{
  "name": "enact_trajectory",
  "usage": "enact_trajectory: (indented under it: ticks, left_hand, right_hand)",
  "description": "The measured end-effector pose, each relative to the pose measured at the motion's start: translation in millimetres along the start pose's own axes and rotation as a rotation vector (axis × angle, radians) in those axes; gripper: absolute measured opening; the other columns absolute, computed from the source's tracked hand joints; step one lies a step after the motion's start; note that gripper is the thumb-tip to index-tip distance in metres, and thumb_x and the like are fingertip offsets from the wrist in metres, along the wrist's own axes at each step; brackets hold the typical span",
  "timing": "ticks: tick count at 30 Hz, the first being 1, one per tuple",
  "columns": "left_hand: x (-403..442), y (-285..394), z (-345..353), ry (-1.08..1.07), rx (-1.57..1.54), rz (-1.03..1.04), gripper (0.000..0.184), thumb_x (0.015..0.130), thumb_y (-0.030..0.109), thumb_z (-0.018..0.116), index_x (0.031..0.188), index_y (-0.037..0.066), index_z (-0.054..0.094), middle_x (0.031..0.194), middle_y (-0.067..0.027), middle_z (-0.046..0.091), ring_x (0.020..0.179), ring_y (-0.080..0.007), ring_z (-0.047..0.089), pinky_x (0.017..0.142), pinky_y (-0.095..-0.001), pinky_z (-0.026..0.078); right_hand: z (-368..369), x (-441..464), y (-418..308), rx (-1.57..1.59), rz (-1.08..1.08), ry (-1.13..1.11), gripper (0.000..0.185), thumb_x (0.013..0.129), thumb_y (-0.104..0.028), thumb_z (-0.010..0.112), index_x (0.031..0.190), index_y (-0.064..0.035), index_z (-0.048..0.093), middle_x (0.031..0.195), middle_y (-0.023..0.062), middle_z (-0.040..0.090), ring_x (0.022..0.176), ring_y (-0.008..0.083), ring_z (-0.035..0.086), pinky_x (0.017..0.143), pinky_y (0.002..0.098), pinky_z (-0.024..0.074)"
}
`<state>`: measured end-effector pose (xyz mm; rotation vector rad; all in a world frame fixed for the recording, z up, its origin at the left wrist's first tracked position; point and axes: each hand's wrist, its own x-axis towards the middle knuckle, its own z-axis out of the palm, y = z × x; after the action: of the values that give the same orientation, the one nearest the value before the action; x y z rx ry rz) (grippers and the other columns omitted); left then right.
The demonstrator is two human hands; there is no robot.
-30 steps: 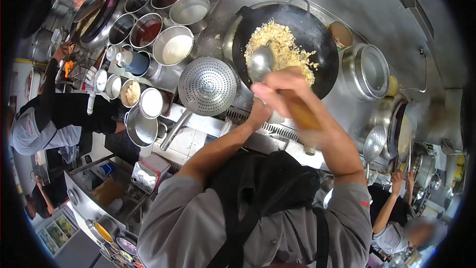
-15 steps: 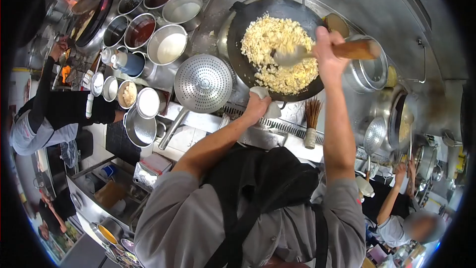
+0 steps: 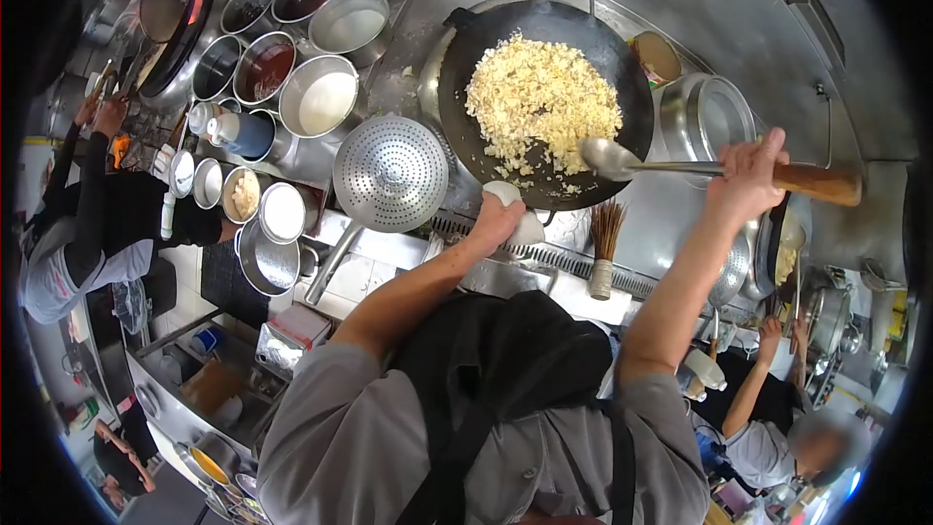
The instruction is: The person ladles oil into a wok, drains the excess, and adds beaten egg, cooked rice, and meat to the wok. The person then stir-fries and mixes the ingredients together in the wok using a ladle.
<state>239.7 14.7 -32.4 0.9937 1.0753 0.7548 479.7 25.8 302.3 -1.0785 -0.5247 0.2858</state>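
Note:
A black wok (image 3: 622, 68) sits on the stove, holding a heap of fried rice (image 3: 544, 92) with yellow egg-like bits. My left hand (image 3: 499, 222) grips a pale folded cloth (image 3: 526, 227) against the wok's near rim. Closed round the handle of a wok ladle (image 3: 607, 157) is my right hand (image 3: 746, 175), to the right of the wok. The ladle's metal bowl rests at the right lower side of the rice, and its wooden end sticks out beyond my fist.
A perforated strainer (image 3: 391, 173) lies left of the wok. Several metal pots with sauces, such as a red one (image 3: 264, 70), stand farther left. A bamboo brush (image 3: 604, 248) lies at the stove's front edge. Co-workers (image 3: 92, 243) stand at both sides.
My right hand has drawn the ladle right and toward me, from over the rice to the wok's right edge. The rice is gathered closer together. My left hand stays at the rim.

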Motion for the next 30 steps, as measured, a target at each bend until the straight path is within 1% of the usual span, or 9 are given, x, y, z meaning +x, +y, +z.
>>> enact_trajectory:
  ticks: [4, 8, 11, 14, 16, 17, 20, 27, 30]
  left_hand:
    - [-11, 33, 3, -0.043, -0.102, -0.101, 0.041, 0.083, 0.007, 0.062, 0.116, -0.011, 0.046, 0.101, -0.0135, 0.061, 0.082, -0.0190, 0.062, 0.063, -0.0334, 0.051]
    - [-5, 23, -2, -0.057, -0.019, -0.064, 0.020, 0.082, 0.006, 0.064, 0.096, -0.006, 0.059, 0.084, -0.0088, 0.062, 0.071, -0.0180, 0.060, 0.058, -0.0324, 0.048]
    - [-4, 15, 1, -0.007, 0.043, -0.024, 0.027, 0.083, 0.009, 0.064, 0.101, -0.009, 0.057, 0.088, -0.0115, 0.062, 0.074, -0.0184, 0.061, 0.059, -0.0335, 0.049]
    - [-10, 28, -2, -0.049, 0.060, -0.078, 0.048, 0.085, 0.014, 0.066, 0.118, -0.014, 0.045, 0.102, -0.0163, 0.061, 0.080, -0.0211, 0.062, 0.066, -0.0358, 0.051]
    - [-11, 35, 0, -0.030, 0.046, -0.065, 0.051, 0.086, 0.015, 0.066, 0.121, -0.015, 0.043, 0.107, -0.0172, 0.060, 0.086, -0.0221, 0.062, 0.071, -0.0357, 0.052]
    - [-14, 41, 0, -0.023, 0.040, -0.058, 0.053, 0.086, 0.016, 0.065, 0.122, -0.015, 0.041, 0.109, -0.0176, 0.059, 0.088, -0.0226, 0.062, 0.073, -0.0356, 0.052]
    - [-20, 57, -5, -0.074, 0.092, -0.124, 0.071, 0.086, 0.023, 0.066, 0.129, -0.022, 0.032, 0.122, -0.0295, 0.055, 0.114, -0.0337, 0.057, 0.099, -0.0381, 0.046]
    - [-10, 25, -3, -0.077, 0.075, -0.100, 0.074, 0.085, 0.028, 0.069, 0.128, -0.021, 0.033, 0.124, -0.0346, 0.054, 0.118, -0.0399, 0.057, 0.101, -0.0402, 0.045]
    - [-9, 22, -1, -0.050, 0.079, -0.068, 0.074, 0.085, 0.028, 0.068, 0.128, -0.021, 0.033, 0.123, -0.0343, 0.055, 0.118, -0.0398, 0.057, 0.101, -0.0399, 0.045]
  right_hand:
    - [29, -21, 90, 0.139, 0.005, -0.019, 0.028, 0.096, -0.010, 0.066, 0.076, -0.0108, 0.047, 0.054, -0.0002, 0.042, 0.042, 0.0113, 0.041, 0.038, 0.0284, 0.0313]
    - [64, -3, 47, 0.055, 0.124, -0.232, 0.039, 0.095, -0.017, 0.070, 0.070, -0.0137, 0.040, 0.051, -0.0019, 0.039, 0.041, 0.0101, 0.039, 0.039, 0.0289, 0.0319]
    - [85, 10, -15, -0.060, -0.078, -0.216, 0.041, 0.093, -0.021, 0.074, 0.067, -0.0133, 0.042, 0.051, -0.0011, 0.041, 0.042, 0.0100, 0.039, 0.040, 0.0297, 0.0345]
    - [93, 15, -6, 0.091, -0.195, -0.164, 0.035, 0.092, -0.020, 0.074, 0.069, -0.0117, 0.049, 0.054, 0.0002, 0.047, 0.044, 0.0100, 0.042, 0.041, 0.0300, 0.0374]
    - [96, 0, 72, -0.309, -0.253, -0.226, 0.028, 0.097, -0.014, 0.065, 0.074, -0.0074, 0.052, 0.055, 0.0001, 0.047, 0.044, 0.0108, 0.045, 0.045, 0.0294, 0.0393]
    - [111, -12, 83, -0.191, -0.044, -0.339, 0.029, 0.096, -0.013, 0.066, 0.073, -0.0073, 0.050, 0.054, -0.0011, 0.046, 0.045, 0.0095, 0.044, 0.044, 0.0282, 0.0376]
    - [138, -15, 65, -0.367, 0.140, -0.559, 0.036, 0.095, -0.015, 0.070, 0.067, -0.0117, 0.046, 0.053, -0.0023, 0.044, 0.042, 0.0088, 0.040, 0.041, 0.0266, 0.0319]
    - [157, -31, 40, 0.022, -0.167, -0.567, 0.035, 0.094, -0.020, 0.071, 0.067, -0.0111, 0.051, 0.054, -0.0012, 0.047, 0.043, 0.0112, 0.043, 0.045, 0.0281, 0.0409]
    - [149, -57, 64, -0.435, 0.036, -0.828, 0.033, 0.094, -0.023, 0.071, 0.067, -0.0073, 0.057, 0.065, -0.0024, 0.055, 0.062, 0.0082, 0.051, 0.060, 0.0232, 0.0449]
